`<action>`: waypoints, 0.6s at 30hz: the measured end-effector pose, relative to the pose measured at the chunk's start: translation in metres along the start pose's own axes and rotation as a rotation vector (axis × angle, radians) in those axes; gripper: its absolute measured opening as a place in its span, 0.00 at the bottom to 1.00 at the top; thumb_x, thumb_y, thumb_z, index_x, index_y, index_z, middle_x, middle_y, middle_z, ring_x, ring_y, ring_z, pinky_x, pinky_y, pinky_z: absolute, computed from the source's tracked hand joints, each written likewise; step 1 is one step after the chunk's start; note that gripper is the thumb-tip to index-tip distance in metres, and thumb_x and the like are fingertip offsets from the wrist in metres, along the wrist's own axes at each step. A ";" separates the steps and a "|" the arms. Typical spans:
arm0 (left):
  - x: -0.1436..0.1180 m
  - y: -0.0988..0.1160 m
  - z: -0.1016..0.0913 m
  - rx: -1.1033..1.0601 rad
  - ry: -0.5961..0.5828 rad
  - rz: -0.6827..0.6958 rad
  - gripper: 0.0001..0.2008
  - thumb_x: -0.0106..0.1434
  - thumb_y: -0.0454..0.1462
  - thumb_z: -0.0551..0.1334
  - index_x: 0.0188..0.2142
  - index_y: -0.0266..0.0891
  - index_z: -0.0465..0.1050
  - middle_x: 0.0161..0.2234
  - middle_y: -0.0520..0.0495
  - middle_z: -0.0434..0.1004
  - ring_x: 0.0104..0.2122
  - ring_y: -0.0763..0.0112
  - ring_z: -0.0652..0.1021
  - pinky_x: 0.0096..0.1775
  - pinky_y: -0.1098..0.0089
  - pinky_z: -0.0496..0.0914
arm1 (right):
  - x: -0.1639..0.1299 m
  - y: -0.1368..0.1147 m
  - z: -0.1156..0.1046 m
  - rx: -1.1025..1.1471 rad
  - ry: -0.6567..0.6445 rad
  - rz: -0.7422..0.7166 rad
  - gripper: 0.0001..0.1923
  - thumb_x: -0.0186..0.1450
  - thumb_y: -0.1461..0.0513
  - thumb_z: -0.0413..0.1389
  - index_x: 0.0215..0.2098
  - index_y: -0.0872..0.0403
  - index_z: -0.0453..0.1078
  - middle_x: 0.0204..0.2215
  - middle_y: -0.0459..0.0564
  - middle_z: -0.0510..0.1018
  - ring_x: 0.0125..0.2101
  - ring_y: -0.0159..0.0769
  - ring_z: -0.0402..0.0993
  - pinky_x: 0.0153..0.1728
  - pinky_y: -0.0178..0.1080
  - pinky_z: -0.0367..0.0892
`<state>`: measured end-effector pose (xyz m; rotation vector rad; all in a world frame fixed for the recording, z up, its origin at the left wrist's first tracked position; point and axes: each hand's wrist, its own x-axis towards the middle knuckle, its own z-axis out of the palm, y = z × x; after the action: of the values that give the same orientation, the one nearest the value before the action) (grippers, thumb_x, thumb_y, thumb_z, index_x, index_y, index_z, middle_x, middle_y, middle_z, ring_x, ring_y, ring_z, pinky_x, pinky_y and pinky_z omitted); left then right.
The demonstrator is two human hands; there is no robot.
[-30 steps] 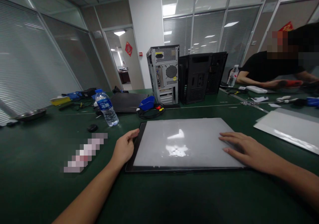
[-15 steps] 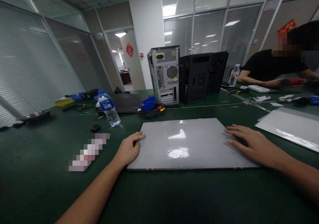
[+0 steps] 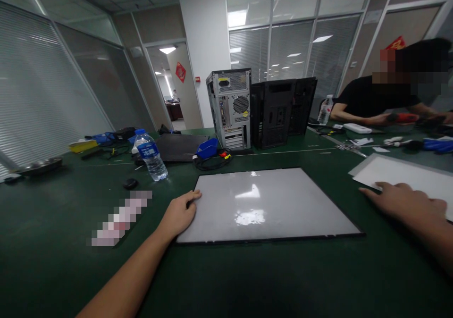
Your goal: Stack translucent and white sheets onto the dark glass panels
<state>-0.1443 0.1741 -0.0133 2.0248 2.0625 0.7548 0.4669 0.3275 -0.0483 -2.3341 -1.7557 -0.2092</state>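
— Resting where, the left hand (image 3: 180, 212)?
— I am curling it loosely against the grey panel's (image 3: 269, 205) left edge.
— The right hand (image 3: 403, 200)?
— I am laying it flat, fingers together, touching the white sheet (image 3: 406, 174); the panel lies just left.

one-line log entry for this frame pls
left hand: on left edge of grey panel | right hand: off panel, on white sheet | table: green

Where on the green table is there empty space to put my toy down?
The table is bare in front of the grey panel, between both arms. Another bare patch lies left of the blurred strip. It is crowded around the water bottle and the computer cases.
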 end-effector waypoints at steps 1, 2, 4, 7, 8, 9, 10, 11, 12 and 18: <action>0.000 0.000 0.000 -0.012 0.005 0.000 0.24 0.59 0.35 0.53 0.53 0.38 0.74 0.57 0.48 0.72 0.59 0.63 0.68 0.63 0.59 0.58 | -0.003 -0.005 -0.004 -0.009 -0.044 0.006 0.42 0.59 0.34 0.39 0.56 0.51 0.68 0.49 0.71 0.69 0.45 0.68 0.68 0.35 0.62 0.58; -0.001 0.000 0.000 -0.022 0.011 0.002 0.23 0.59 0.35 0.53 0.52 0.39 0.75 0.57 0.48 0.72 0.59 0.63 0.69 0.62 0.58 0.58 | -0.006 -0.010 -0.008 -0.019 -0.084 0.000 0.40 0.60 0.35 0.39 0.56 0.50 0.68 0.50 0.69 0.69 0.45 0.65 0.68 0.35 0.59 0.60; -0.001 0.001 0.001 -0.035 0.022 0.006 0.22 0.59 0.35 0.53 0.51 0.39 0.76 0.56 0.48 0.73 0.59 0.63 0.69 0.62 0.58 0.58 | -0.012 -0.018 -0.014 -0.037 -0.113 -0.039 0.36 0.63 0.39 0.39 0.53 0.51 0.70 0.49 0.67 0.69 0.43 0.60 0.69 0.34 0.55 0.61; -0.001 0.000 0.001 -0.029 0.019 0.003 0.22 0.59 0.35 0.53 0.50 0.40 0.76 0.56 0.48 0.72 0.59 0.64 0.69 0.62 0.58 0.58 | -0.018 -0.027 -0.021 -0.016 -0.105 -0.098 0.31 0.64 0.44 0.40 0.50 0.53 0.72 0.47 0.66 0.71 0.40 0.55 0.70 0.33 0.51 0.63; 0.000 0.000 0.001 -0.025 0.015 0.002 0.22 0.59 0.35 0.53 0.50 0.40 0.76 0.56 0.48 0.73 0.59 0.64 0.69 0.62 0.58 0.58 | -0.019 -0.029 -0.022 0.001 -0.102 -0.107 0.31 0.64 0.44 0.41 0.50 0.53 0.72 0.46 0.66 0.71 0.39 0.54 0.71 0.33 0.51 0.63; 0.000 0.000 0.001 -0.021 0.013 0.003 0.22 0.59 0.35 0.53 0.50 0.40 0.76 0.56 0.49 0.72 0.59 0.64 0.69 0.62 0.58 0.58 | -0.019 -0.031 -0.023 0.016 -0.094 -0.112 0.31 0.64 0.43 0.42 0.51 0.53 0.71 0.46 0.66 0.72 0.39 0.55 0.71 0.33 0.51 0.63; 0.000 0.000 0.001 -0.020 0.011 0.004 0.22 0.59 0.35 0.53 0.50 0.40 0.76 0.57 0.49 0.72 0.59 0.64 0.69 0.62 0.59 0.58 | -0.019 -0.032 -0.024 0.021 -0.076 -0.113 0.33 0.63 0.42 0.42 0.52 0.53 0.71 0.47 0.66 0.71 0.40 0.57 0.70 0.34 0.52 0.63; 0.000 0.000 0.001 -0.020 0.009 0.005 0.22 0.59 0.36 0.53 0.50 0.40 0.76 0.57 0.49 0.72 0.59 0.64 0.69 0.62 0.59 0.58 | -0.019 -0.032 -0.024 0.013 -0.040 -0.104 0.36 0.62 0.39 0.42 0.54 0.53 0.70 0.48 0.67 0.71 0.42 0.59 0.69 0.36 0.55 0.62; 0.000 0.000 0.001 -0.020 0.007 0.003 0.22 0.60 0.36 0.53 0.50 0.40 0.76 0.57 0.49 0.72 0.59 0.63 0.69 0.62 0.59 0.58 | -0.018 -0.032 -0.023 -0.005 0.000 -0.088 0.39 0.60 0.37 0.42 0.55 0.53 0.69 0.50 0.67 0.70 0.45 0.62 0.68 0.39 0.59 0.61; -0.001 0.000 0.001 -0.011 0.006 -0.003 0.22 0.61 0.36 0.53 0.51 0.39 0.76 0.57 0.48 0.72 0.59 0.63 0.69 0.62 0.60 0.58 | -0.011 -0.023 -0.011 0.057 -0.118 0.035 0.50 0.57 0.30 0.37 0.61 0.54 0.64 0.55 0.71 0.65 0.51 0.69 0.63 0.42 0.64 0.56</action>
<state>-0.1437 0.1734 -0.0138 2.0161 2.0590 0.7709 0.4421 0.3210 -0.0385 -2.3786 -1.7476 -0.0155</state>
